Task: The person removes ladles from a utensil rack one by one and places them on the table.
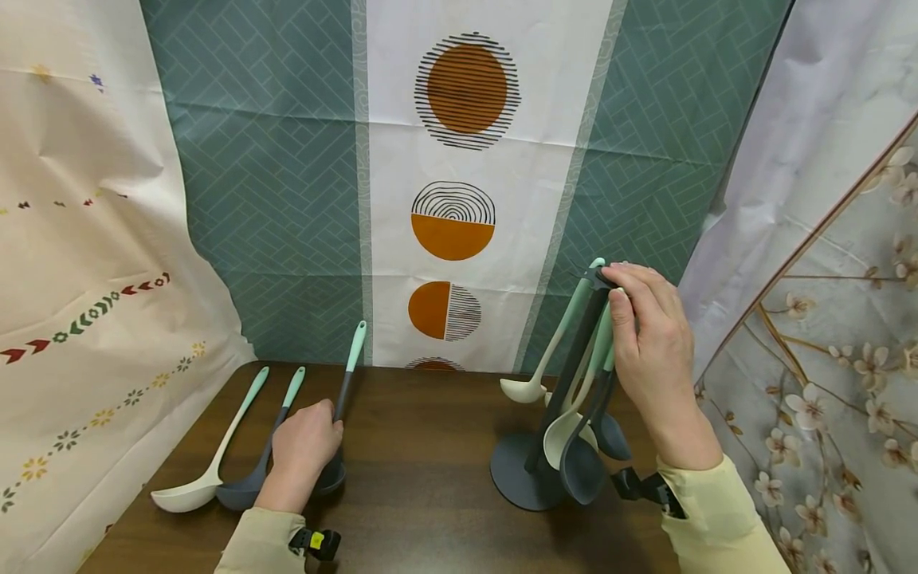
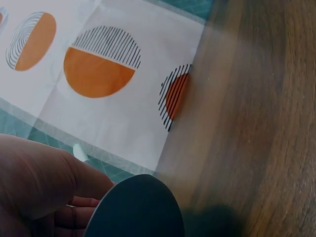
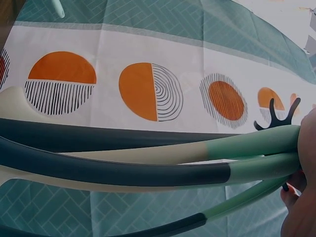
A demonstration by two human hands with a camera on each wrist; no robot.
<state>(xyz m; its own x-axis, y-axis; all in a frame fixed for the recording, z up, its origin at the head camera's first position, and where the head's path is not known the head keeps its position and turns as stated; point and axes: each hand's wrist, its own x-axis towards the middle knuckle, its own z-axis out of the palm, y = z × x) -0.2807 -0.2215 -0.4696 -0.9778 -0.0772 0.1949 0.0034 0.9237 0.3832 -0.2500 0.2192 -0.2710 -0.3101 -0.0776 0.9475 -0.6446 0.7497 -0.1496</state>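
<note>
The dark utensil stands aslant at the lower left of the head view, its mint handle end pointing up. The left hand grips it, with the fingers curled round the handle; its bowl end is partly hidden by this hand. Just beside, more to the left, a dark ladle and a white ladle lie on the table.

At the right of centre is the grey stand, upright on its round base. The right hand holds its top with thumb and bent fingers; whether it also pinches a handle, I cannot tell. White and dark spoons hang around the pole.

The table is of brown wood with visible grain, and fills the lower part of the frame. Behind it hangs a teal cloth, having a white middle band with orange and striped circles. A cream cloth with small coloured patterns covers the left side, and a pale flowered cloth the right.
</note>
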